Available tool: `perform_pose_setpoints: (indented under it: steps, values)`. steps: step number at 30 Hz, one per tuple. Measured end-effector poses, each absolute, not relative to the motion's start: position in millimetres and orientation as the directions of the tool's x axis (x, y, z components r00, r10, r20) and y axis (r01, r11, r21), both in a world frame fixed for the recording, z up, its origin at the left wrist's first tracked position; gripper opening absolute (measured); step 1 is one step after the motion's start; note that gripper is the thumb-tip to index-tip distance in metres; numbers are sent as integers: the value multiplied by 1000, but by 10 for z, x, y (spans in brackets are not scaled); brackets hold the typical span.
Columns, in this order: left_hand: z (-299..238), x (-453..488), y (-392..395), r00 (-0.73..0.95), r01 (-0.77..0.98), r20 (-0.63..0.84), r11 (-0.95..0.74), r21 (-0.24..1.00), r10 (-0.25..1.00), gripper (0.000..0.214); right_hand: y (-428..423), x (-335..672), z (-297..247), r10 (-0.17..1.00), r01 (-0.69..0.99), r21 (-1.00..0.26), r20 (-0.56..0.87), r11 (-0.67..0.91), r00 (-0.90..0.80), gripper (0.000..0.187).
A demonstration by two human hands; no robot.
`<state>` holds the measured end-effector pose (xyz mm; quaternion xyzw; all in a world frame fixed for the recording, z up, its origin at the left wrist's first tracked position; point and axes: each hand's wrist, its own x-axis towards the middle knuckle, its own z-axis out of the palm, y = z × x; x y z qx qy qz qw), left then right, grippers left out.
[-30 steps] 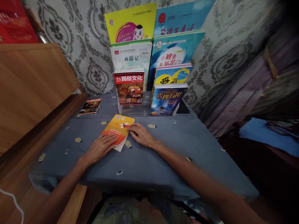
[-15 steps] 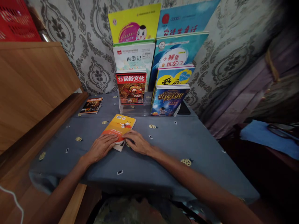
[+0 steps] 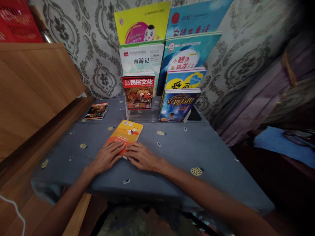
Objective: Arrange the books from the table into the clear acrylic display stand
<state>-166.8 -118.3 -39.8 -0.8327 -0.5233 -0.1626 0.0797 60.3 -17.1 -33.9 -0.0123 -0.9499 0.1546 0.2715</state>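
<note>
An orange book lies closed and slanted on the cloth-covered table, its barcode at the far end. My left hand rests flat on its near left corner, fingers stretched over the cover. On the near right corner lies my right hand, its fingers extended and slightly bent, the thumb close to the book's lower edge. Both hands are open and touch the book without lifting it. They cover most of its near end, where a thin pale strip of pages shows between them.
A clear stand holds tiered books, with a red-topped book and a dark blue book in front. Another book lies at back left. A dark flat object sits right of the stand. Wooden furniture borders the left.
My right hand has moved toward me and pressed down the book's near corner. The pale pages that stuck out below the cover are now mostly hidden. My left hand has barely moved.
</note>
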Motion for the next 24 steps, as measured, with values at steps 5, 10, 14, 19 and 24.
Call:
perform_pose_setpoints:
  steps: [5,10,14,19,24]
  values:
    - [-383,-1649,-1193,399,892,368,-449,58,840,44,-233,628,-334,67,0,-149,442,989,-895,27]
    - [-354,-1643,-1214,395,891,344,-447,81,852,44,-292,624,-341,89,36,-130,429,991,-899,24]
    - [-364,-1587,-1294,405,893,295,-444,78,866,42,-329,624,-317,112,64,-128,418,990,-902,22]
    - [-475,-1519,-1461,380,917,285,-399,10,880,51,-327,629,-302,105,62,-118,401,991,-910,22]
    - [-521,-1647,-1570,267,962,297,-269,-36,917,53,-318,636,-284,102,62,-117,370,991,-924,23]
